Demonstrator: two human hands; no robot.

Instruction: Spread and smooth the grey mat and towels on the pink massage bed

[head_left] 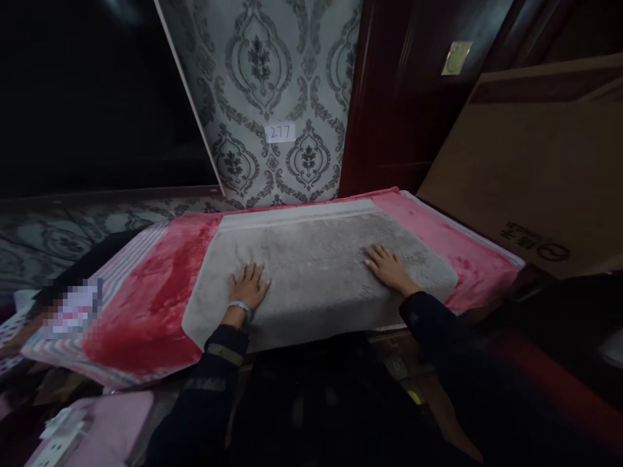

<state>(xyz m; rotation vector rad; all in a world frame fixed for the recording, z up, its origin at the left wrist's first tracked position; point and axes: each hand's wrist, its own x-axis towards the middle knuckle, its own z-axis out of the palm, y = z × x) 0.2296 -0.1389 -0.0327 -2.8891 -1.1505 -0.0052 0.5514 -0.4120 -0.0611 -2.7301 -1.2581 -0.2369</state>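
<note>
Our own dark clothing (306, 408) fills the bottom middle of the head view, with our left sleeve (195, 402) and right sleeve (452, 357) reaching forward on either side of it. Before us lies the grey towel (311, 272), spread out over a larger red and pink cloth (150, 279) with striped ends. Pale bands run along the towel's far edge, and its near edge comes close to our clothing.

We rest our left hand (249, 287) on the left half of the towel, palm down and fingers spread wide; a light bracelet (240, 309) circles that wrist. Our right hand (388, 268) lies on the towel's right half, well apart from the left, also palm down with its fingers fanned a little. Both press or rest on the surface; how hard, we cannot tell.

Behind the cloth we see patterned wallpaper (263, 61) bearing a small label (280, 132) marked 277. A large dark screen (87, 97) stands at the upper left, a dark red panel (389, 84) to the right of the wallpaper, and beside it a big cardboard box (540, 155). Near our lower left, a white power strip (56, 447) sits by a pink surface (117, 421).
</note>
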